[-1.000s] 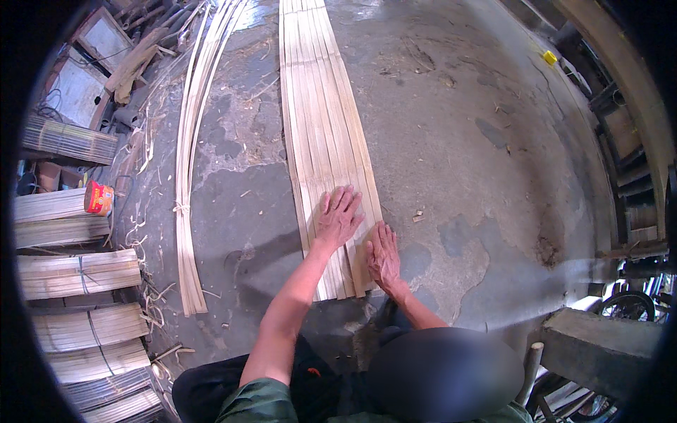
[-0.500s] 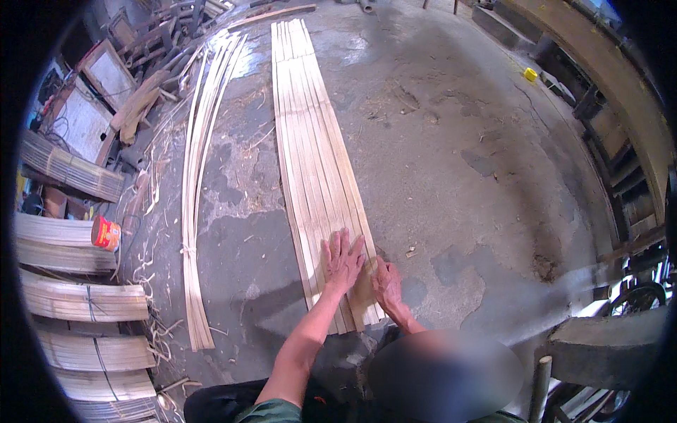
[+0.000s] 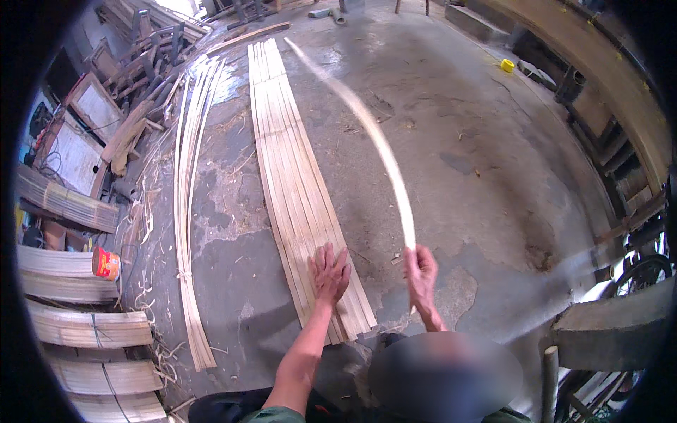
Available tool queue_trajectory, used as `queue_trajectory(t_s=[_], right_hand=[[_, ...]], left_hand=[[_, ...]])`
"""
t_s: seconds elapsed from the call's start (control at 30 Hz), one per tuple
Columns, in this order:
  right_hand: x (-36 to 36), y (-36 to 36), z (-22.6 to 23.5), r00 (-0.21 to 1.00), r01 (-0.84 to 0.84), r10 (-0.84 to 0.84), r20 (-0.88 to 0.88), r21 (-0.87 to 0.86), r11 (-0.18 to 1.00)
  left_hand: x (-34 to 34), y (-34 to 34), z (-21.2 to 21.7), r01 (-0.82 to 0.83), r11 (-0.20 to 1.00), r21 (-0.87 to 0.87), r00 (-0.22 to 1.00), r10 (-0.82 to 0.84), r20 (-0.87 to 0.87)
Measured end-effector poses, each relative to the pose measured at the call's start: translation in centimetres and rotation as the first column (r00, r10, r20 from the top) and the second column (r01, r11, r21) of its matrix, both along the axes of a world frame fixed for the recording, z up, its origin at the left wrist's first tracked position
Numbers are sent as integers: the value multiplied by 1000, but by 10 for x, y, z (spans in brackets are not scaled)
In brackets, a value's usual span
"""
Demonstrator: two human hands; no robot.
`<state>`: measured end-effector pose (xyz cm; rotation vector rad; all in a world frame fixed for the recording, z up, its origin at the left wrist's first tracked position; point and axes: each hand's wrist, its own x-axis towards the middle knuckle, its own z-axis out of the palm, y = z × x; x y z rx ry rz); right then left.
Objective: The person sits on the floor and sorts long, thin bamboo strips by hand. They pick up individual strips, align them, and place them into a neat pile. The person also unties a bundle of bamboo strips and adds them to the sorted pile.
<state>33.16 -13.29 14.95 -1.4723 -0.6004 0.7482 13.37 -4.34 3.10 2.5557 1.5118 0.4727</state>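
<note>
A person's left hand (image 3: 329, 273) lies palm down, fingers slightly spread, on the near part of a row of flat pale strips (image 3: 296, 169) set side by side on a grey, patchy floor (image 3: 458, 211). The right hand (image 3: 422, 276), to the right of the row, has its fingers closed around the near end of a single pale strip (image 3: 402, 194), which bows away toward the upper left; whether its far tip touches the floor cannot be told.

Left of the row runs a tied bundle of narrow strips (image 3: 182, 240). Farther left are stacks of strips (image 3: 88, 326), a red container (image 3: 106, 264) and curled shavings (image 3: 151, 303). A concrete ledge (image 3: 610, 321) bounds the lower right. Floor separates row and bundle; the widest stretch extends right of the single strip, toward a small yellow object (image 3: 507, 65).
</note>
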Motion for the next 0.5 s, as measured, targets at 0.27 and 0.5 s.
queue_trajectory(t_s=[0.27,0.5], right_hand=[[51,-35,-1,927,145,-107,360,-80,986],[60,-58,-67,917,156,-19,398,-315,936]], left_hand=[[9,5,6,-21,1000,-15,999,21,37],[12,0,7,-22,999,32,1000,23,-11]])
